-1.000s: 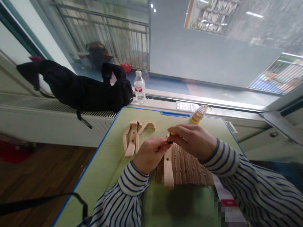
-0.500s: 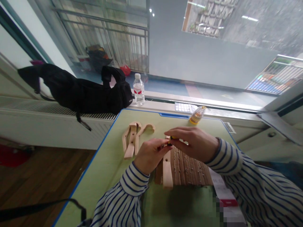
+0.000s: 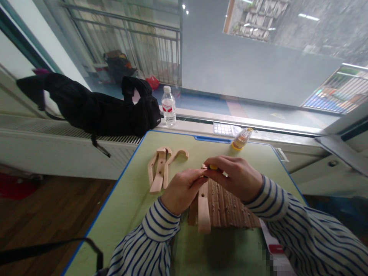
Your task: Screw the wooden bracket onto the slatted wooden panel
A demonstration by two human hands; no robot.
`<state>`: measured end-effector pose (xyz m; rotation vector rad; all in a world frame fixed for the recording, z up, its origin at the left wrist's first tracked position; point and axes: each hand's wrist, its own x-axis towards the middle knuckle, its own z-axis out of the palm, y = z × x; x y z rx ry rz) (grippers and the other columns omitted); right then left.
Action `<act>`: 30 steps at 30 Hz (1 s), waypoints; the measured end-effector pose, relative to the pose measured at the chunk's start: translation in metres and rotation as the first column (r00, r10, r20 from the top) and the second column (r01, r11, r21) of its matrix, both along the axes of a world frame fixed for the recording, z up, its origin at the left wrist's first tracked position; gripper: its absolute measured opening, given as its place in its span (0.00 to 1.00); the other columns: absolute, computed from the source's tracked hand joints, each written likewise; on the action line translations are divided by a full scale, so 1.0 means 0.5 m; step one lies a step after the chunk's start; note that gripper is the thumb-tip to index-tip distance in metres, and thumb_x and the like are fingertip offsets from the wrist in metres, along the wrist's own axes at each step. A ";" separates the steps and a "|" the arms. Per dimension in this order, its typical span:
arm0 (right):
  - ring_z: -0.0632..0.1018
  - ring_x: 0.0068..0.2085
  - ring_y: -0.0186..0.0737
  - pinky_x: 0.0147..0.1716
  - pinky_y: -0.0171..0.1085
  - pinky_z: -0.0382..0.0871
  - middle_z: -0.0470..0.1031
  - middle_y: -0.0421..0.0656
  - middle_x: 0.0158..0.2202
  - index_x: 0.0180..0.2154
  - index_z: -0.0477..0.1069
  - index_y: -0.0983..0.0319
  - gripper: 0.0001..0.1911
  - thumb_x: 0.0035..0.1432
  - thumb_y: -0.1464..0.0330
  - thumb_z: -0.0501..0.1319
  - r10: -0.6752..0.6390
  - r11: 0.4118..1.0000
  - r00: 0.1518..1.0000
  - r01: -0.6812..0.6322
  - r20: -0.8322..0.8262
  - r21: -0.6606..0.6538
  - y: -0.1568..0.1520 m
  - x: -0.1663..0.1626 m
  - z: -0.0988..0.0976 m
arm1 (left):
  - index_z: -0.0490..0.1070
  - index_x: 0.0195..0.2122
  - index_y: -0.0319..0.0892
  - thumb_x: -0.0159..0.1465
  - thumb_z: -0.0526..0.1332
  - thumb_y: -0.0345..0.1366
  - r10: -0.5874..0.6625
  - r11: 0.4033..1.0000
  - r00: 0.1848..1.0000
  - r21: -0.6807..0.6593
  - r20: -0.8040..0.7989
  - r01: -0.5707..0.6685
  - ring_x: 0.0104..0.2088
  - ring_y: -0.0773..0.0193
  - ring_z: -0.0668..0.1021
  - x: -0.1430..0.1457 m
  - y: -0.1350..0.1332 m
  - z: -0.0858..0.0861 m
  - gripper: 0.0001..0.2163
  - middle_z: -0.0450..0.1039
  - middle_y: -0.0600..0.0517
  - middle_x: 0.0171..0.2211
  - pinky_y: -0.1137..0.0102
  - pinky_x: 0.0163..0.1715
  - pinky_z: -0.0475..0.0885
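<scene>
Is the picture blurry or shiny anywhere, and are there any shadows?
Head view: white glints shine on the window; head view: a soft dark patch, probably a shadow, lies on the table below the brown ridged board; head view: the yellow thing in the right hand is mostly covered and too fuzzy to name.

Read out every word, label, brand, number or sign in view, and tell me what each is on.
No text can be read with certainty.
Clear plastic bottle with white cap: red label, lettering too blurred.
Clear bottle with yellow base: any lettering too small.
Black fabric bag: tiny pale mark, unreadable.
White item with red band, lower right: too blurred.
Pale wooden strip over brown ridged board: no lettering visible.
</scene>
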<state>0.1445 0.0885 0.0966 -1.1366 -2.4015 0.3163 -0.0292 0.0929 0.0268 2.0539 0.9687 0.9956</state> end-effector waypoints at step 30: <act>0.75 0.39 0.36 0.38 0.36 0.68 0.74 0.45 0.41 0.46 0.67 0.63 0.15 0.62 0.64 0.51 0.062 0.998 0.997 -0.062 0.041 -0.003 0.009 0.000 0.006 | 0.73 0.40 0.45 0.61 0.58 0.35 0.069 0.998 0.997 0.009 -0.046 -0.068 0.33 0.66 0.75 -0.004 0.006 -0.010 0.08 0.76 0.54 0.34 0.72 0.34 0.69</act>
